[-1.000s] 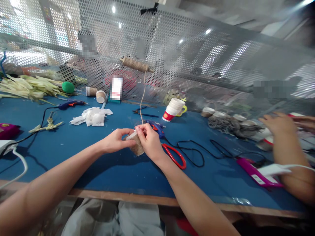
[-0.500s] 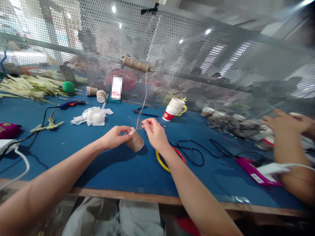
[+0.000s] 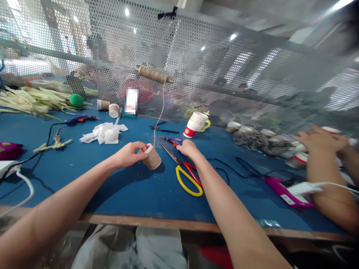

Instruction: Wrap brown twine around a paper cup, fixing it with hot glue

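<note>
My left hand pinches the rim of a paper cup wrapped in brown twine, tilted just above the blue table. A strand of twine runs from the cup up to a twine spool on the mesh panel. To the right, my right hand is closed around a blue glue gun, whose nozzle points left toward the cup. Scissors with red and yellow handles lie on the table below the right hand, their blades pointing up and left.
Stacked white cups stand behind the glue gun, near dark pliers. White crumpled cloth lies left, with another glue gun beyond. At right are a purple power strip, grey cord and a co-worker's hands.
My right hand has left the twine beside the cup, moved right and taken hold of the glue gun. The scissors show more fully now. My left hand still holds the cup.
</note>
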A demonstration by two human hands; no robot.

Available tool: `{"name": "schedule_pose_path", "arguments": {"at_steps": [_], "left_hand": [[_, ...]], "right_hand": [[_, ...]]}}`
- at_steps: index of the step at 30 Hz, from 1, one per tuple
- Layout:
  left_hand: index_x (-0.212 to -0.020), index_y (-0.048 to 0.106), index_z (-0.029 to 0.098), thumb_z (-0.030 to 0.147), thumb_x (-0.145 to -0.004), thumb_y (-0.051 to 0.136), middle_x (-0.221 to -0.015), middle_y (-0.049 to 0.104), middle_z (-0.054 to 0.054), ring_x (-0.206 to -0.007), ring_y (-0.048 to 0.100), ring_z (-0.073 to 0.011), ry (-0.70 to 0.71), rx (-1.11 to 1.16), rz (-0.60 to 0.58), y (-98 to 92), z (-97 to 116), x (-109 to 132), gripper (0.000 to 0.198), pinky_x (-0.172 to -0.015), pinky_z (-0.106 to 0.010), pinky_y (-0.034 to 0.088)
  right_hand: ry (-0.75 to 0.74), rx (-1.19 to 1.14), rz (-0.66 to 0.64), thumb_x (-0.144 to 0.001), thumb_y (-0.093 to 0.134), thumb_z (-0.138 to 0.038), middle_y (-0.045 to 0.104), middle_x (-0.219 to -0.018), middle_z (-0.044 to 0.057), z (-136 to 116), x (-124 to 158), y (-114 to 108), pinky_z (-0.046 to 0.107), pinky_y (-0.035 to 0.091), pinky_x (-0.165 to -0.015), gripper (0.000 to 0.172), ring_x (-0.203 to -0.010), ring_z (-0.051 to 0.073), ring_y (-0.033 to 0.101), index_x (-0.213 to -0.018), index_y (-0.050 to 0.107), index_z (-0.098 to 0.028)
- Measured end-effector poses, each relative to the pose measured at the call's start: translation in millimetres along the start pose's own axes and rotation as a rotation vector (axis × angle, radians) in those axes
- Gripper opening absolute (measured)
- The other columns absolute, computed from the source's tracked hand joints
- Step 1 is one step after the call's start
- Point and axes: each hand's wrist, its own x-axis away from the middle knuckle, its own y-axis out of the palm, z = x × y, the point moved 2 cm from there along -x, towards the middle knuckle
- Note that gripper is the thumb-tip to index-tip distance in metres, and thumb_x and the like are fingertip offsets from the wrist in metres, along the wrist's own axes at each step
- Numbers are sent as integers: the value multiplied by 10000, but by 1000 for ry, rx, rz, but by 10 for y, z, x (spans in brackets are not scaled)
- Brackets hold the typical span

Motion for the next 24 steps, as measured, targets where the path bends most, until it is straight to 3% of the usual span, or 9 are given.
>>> {"name": "schedule_pose_path", "arguments": {"at_steps": [6,13,18,24], "left_hand": [[-668,534,139,271,-703,470,-1027,588,-44,-967,505,-198,-11,32,-48,-32,-15,-3,151,-852,-288,357],[-803,577,110,275,-696,495,-840,615,-46,-768,533,-144,-79,235,-103,-4,-64,-20,214,-725,-247,401],[-771,566,115,279,-690,503,-746,602,-23,-690,518,-123,-137,230,-75,-16,-130,-33,193,-672,-235,399],[-748,547,120,306,-689,497,-716,592,-12,-681,521,-128,-136,211,-61,-19,-152,-35,201,-675,-255,404]], "right_hand": [[-6,-407,20,-665,504,-148,606,-635,48,-37,268,-232,216,450,-514,44,-557,121,575,-705,522,-142],[-104,-1061,-231,-660,574,-246,566,-538,13,-218,772,-411,202,423,-439,145,-448,82,511,-728,537,-123],[-153,-976,-211,-661,580,-266,519,-461,-13,-280,914,-355,176,339,-355,155,-375,54,429,-665,557,-113],[-191,-884,-289,-674,572,-318,517,-487,-16,-342,1007,-323,174,315,-326,192,-350,43,386,-647,532,-132]]}}
